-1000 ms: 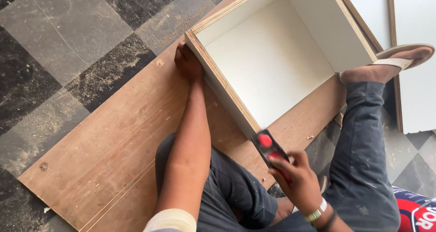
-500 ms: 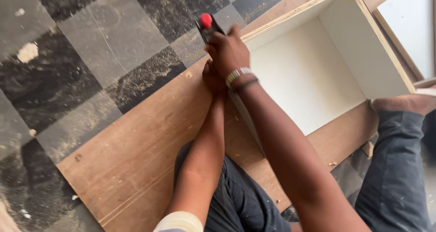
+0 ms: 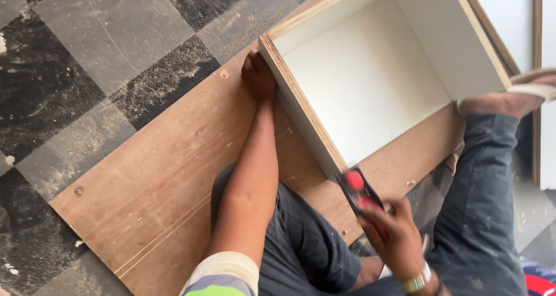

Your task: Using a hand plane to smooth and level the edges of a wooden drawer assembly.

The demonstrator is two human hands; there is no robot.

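Observation:
An open white-lined box of plywood (image 3: 301,99) lies on a brown board (image 3: 168,174) on the floor. My left hand (image 3: 258,76) presses against the outside of the box's near wall, close to its far corner. My right hand (image 3: 394,232) grips a black hand plane with red knobs (image 3: 356,192), which sits at the near end of that wall's top edge. My right foot in a sandal (image 3: 509,96) rests by the box's right side.
Dusty grey and black checkered floor tiles (image 3: 87,70) lie to the left with sawdust on them. White panels (image 3: 515,12) stand at the top right. My legs in dark trousers (image 3: 480,215) fold around the board's near edge.
The plane was at the far corner of the wall half a second ago. My right hand has drawn it back to the near end. My left hand has stayed by the far corner.

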